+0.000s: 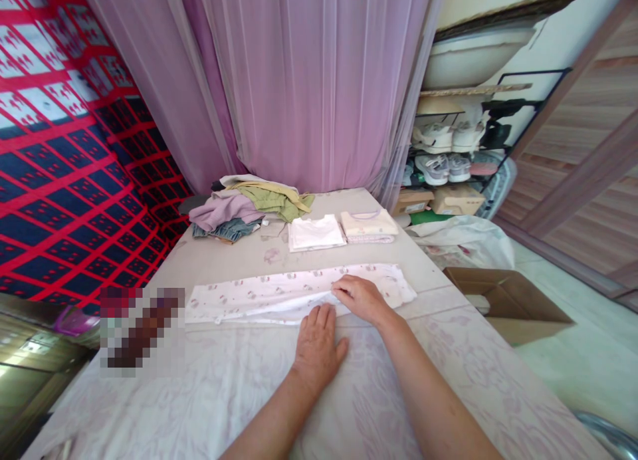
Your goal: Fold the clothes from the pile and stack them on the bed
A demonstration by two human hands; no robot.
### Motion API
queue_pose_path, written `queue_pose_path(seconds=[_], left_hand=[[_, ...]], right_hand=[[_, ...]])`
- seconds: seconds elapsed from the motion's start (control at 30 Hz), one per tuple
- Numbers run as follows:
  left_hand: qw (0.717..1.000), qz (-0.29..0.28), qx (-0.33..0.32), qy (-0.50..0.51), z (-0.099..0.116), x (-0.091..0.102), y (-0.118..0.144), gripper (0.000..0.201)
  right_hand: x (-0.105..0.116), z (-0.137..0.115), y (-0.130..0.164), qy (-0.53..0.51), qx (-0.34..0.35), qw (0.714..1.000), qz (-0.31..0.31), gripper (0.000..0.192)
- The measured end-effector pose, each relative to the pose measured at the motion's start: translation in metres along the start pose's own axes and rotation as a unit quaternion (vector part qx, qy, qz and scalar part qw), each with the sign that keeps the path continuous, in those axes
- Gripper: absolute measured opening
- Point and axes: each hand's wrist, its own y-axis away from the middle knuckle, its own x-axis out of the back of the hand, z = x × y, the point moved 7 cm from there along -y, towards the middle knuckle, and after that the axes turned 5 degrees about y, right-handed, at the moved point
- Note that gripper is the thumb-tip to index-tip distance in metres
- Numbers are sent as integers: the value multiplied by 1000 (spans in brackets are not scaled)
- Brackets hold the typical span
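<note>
A long, pale pink printed garment (279, 286) lies folded lengthwise across the bed, with its white inner side showing along the near edge. Resting flat on that near edge is my left hand (319, 340), its fingers stretched out. My right hand (361, 297) pinches the upper layer of the cloth around the middle, just right of my left fingertips. Whether the garment is trousers or something else I cannot tell.
Behind the garment lie a folded white garment (316, 232) and a folded cream garment (369, 224). A loose clothes pile (234, 207) sits at the back left. Beyond the bed's right edge stand an open cardboard box (508, 300) and a shoe rack (458, 141). A purple curtain (319, 81) hangs behind.
</note>
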Motion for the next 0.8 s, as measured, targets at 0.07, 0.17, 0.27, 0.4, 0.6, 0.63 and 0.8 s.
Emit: queue_pose_path(seconds=[0.07, 0.17, 0.27, 0.4, 0.6, 0.63, 0.8], left_hand=[[1000, -1, -3, 1, 0, 0, -1, 55], [1000, -10, -1, -3, 0, 2, -5, 58], [1000, -25, 4, -8, 2, 6, -12, 58], [999, -33, 20, -11, 4, 9, -16, 54], [1000, -23, 6, -9, 0, 1, -4, 59], [1000, -21, -3, -7, -1, -1, 0, 60], [998, 12, -63, -6, -9, 1, 27, 55]], right_hand=[[2, -2, 0, -2, 5, 1000, 3, 20], [3, -3, 1, -6, 10, 1000, 3, 21], [3, -3, 2, -11, 9, 1000, 3, 21], [0, -3, 3, -14, 10, 1000, -11, 21], [-3, -4, 4, -5, 19, 999, -25, 24], [-3, -5, 4, -4, 20, 999, -27, 24], [-5, -5, 5, 6, 27, 998, -51, 25]])
